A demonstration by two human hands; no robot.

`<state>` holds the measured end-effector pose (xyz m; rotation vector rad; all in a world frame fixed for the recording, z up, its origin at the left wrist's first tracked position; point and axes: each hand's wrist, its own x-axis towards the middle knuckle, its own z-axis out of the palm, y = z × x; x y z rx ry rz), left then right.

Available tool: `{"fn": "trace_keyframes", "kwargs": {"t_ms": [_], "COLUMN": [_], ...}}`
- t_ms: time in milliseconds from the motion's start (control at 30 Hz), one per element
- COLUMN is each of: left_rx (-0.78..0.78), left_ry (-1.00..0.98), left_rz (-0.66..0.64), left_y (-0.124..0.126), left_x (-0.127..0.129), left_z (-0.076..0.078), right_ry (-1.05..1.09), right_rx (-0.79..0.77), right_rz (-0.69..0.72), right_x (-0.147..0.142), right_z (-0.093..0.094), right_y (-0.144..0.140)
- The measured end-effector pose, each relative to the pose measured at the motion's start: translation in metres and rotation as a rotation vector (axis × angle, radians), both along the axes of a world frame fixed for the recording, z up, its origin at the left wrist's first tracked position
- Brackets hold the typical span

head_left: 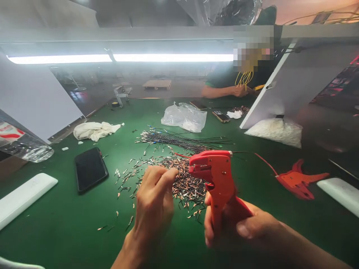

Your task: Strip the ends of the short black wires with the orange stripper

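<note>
Green table (56, 231), right hand (246, 228) gripping red crimper (217, 179), handles hidden

On the table (56, 231) before me, my left hand (154, 201) sat just left of the crimping tool (215, 179), which my right hand (238, 228) gripped. Behind both lay the pile of metal terminals (185, 183), and behind that the bundle of wires (179, 140). A phone (90, 169) lay to the left, a cloth (94, 130) beyond it. A second tool (298, 181) lay to the right. A plastic bag (185, 117) sat farther back, before a co-worker's hand (239, 90).
</note>
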<state>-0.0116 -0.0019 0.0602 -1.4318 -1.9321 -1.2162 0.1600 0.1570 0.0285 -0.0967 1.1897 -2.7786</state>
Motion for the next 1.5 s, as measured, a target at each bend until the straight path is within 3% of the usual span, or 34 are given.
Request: {"fn": "trace_keyframes", "kwargs": {"t_ms": [200, 433, 633, 867, 1067, 1333, 1500], "left_rx": [0.054, 0.099, 0.065, 0.050, 0.007, -0.014, -0.013], "left_ry": [-0.114, 0.022, 0.050, 0.090, 0.068, 0.107, 0.114], "left_rz": [-0.013, -0.086, -0.047, -0.011, -0.085, -0.097, -0.082], "left_y": [-0.002, -0.001, -0.001, -0.001, 0.001, 0.000, -0.001], "left_x": [-0.003, -0.005, -0.006, -0.005, -0.004, -0.004, -0.004], "left_z": [0.002, 0.008, 0.005, 0.004, 0.003, 0.004, 0.003], "right_ry": [-0.008, -0.027, -0.042, -0.042, -0.074, -0.015, -0.108], "right_rx": [0.030, 0.018, 0.073, 0.189, 0.278, 0.254, 0.185], "right_rz": [0.002, 0.025, 0.036, 0.048, 0.168, 0.133, 0.004], "right_x": [-0.001, 0.000, 0.001, 0.001, 0.001, -0.003, 0.004], "right_z": [-0.006, -0.014, -0.018, -0.009, -0.004, -0.004, -0.005], "right_y": [0.001, 0.001, 0.005, 0.007, 0.010, 0.006, -0.003]}}
